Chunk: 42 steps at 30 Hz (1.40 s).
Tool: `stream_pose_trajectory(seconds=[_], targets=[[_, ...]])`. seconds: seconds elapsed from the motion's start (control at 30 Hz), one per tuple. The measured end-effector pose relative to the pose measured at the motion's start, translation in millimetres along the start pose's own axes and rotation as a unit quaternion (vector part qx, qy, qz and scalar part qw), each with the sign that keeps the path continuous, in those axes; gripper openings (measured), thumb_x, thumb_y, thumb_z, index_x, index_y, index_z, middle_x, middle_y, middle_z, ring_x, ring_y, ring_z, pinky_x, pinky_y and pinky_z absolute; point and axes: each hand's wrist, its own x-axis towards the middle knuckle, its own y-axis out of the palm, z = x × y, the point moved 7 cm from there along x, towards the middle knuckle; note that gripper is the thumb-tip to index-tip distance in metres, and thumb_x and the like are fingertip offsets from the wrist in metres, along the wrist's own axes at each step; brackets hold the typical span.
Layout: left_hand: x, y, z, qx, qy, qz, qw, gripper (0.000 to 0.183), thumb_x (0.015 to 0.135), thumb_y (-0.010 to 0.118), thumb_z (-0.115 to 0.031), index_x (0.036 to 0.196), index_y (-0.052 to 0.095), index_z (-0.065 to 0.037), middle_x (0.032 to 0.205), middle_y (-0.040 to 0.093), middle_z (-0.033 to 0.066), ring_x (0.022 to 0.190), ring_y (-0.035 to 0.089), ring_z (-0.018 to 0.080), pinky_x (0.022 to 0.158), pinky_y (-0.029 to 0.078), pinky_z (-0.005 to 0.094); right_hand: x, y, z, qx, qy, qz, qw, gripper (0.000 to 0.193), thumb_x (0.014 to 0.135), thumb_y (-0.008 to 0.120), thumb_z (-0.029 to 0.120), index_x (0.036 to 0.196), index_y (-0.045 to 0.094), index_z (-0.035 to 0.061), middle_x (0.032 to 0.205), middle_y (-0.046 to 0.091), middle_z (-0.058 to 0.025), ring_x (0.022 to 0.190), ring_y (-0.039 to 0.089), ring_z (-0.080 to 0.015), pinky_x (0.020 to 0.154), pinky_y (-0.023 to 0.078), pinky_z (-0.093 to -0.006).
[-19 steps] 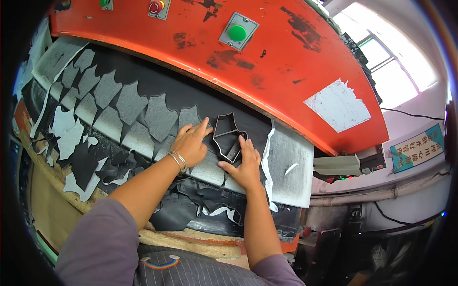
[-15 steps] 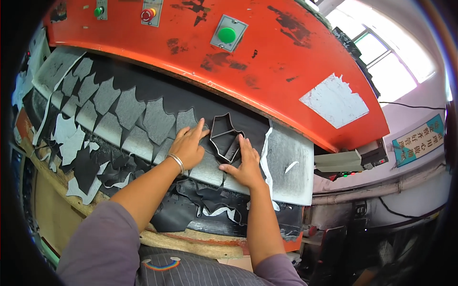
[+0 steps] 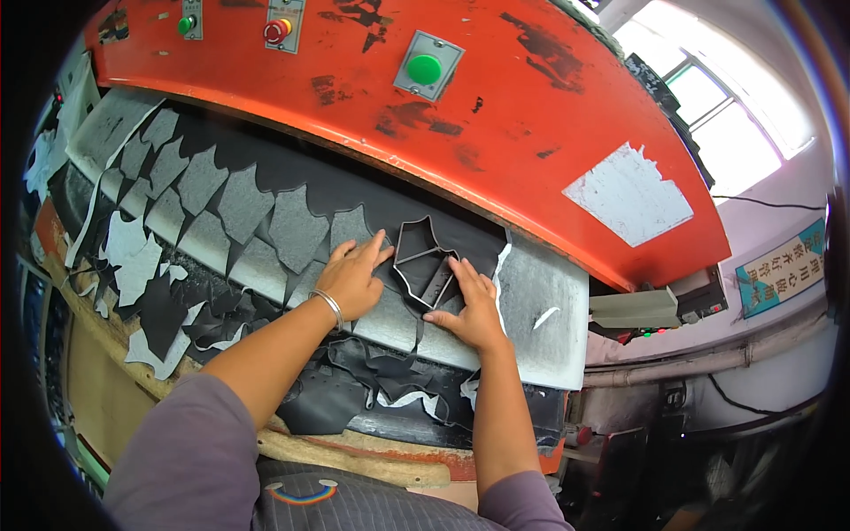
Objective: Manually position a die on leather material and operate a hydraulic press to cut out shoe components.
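Observation:
A steel-walled cutting die (image 3: 416, 253) with open cells stands on black sheet material (image 3: 328, 181), at the right end of a row of cut-outs. My right hand (image 3: 469, 305) holds the die, its fingers on the right wall and its thumb by the lower corner. Just left of the die, my left hand (image 3: 352, 281) rests with fingers stretched out. Its index fingertip lies close to the die's left wall, above the edge of a cut-out. Grey pointed cut-outs (image 3: 246, 203) and gaps run leftward through the sheet. A bracelet (image 3: 329, 305) circles my left wrist.
Beyond the sheet rises the press's orange beam (image 3: 354, 102), carrying a green button (image 3: 423, 69) and a red knob (image 3: 277, 32). Black and white scraps (image 3: 159, 319) lie along the near edge. The pale cutting board (image 3: 553, 301) extends to the right, with a white sliver on it.
The view has shifted slightly. Against the sheet, the die and my right hand have moved a little to the right. My left hand stays beside the die.

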Motion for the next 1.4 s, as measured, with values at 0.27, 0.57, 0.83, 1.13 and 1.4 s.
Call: stream_pose_trajectory(seconds=[0.27, 0.57, 0.83, 1.13, 1.4], targets=[[2.0, -5.9, 0.7, -0.049, -0.013, -0.031, 0.998, 0.075, 0.078, 0.046, -0.009, 0.143, 0.014, 0.008, 0.134, 0.054, 0.0092, 0.130, 0.041, 0.0237, 0.114, 0.020, 0.0390, -0.8, 2.8, -3.5, -0.005, -0.007, -0.012, 1.000, 0.095, 0.058, 0.082, 0.045, 0.136, 0.044, 0.0074, 0.135, 0.049, -0.0186, 0.134, 0.037, -0.0312, 0.109, 0.022, -0.0485], [9.7, -1.1, 5.4, -0.046, -0.006, -0.014, 0.999, 0.074, 0.076, 0.045, -0.008, 0.142, 0.016, 0.008, 0.134, 0.054, 0.0102, 0.133, 0.039, 0.0246, 0.113, 0.020, 0.0409, 6.3, 3.6, -4.4, -0.026, -0.029, 0.003, 0.999, 0.091, 0.059, 0.081, 0.044, 0.136, 0.044, 0.0090, 0.136, 0.046, -0.0220, 0.132, 0.039, -0.0332, 0.108, 0.021, -0.0490], [0.7, -8.4, 9.2, -0.028, 0.013, -0.044, 0.999, 0.068, 0.076, 0.046, -0.009, 0.137, 0.025, 0.010, 0.129, 0.057, 0.0117, 0.123, 0.049, 0.0265, 0.111, 0.023, 0.0412, 6.8, 13.6, 3.0, -0.043, -0.032, 0.046, 0.998, 0.097, 0.060, 0.079, 0.043, 0.140, 0.037, 0.0073, 0.139, 0.040, -0.0269, 0.134, 0.035, -0.0361, 0.110, 0.017, -0.0486], [-10.4, -42.1, 71.8, -0.318, -0.018, -0.195, 0.928, 0.053, 0.075, 0.051, -0.003, 0.127, 0.047, 0.002, 0.127, 0.058, 0.0124, 0.123, 0.050, 0.0260, 0.106, 0.035, 0.0381, -3.1, -1.6, 34.1, -0.084, -0.016, 0.035, 0.996, 0.102, 0.064, 0.077, 0.057, 0.143, 0.034, 0.0076, 0.137, 0.046, -0.0213, 0.134, 0.035, -0.0348, 0.108, 0.023, -0.0487], [-49.1, -377.3, 168.1, -0.082, -0.016, -0.709, 0.700, 0.054, 0.097, 0.046, -0.026, 0.140, 0.033, 0.004, 0.143, 0.039, 0.0218, 0.135, 0.036, 0.0308, 0.110, 0.028, 0.0371, 75.5, -98.8, 177.2, 0.136, -0.045, -0.210, 0.967, 0.059, 0.073, 0.081, 0.022, 0.119, 0.052, 0.0005, 0.092, 0.062, -0.0106, 0.083, 0.061, -0.0190, 0.073, 0.050, -0.0299]])
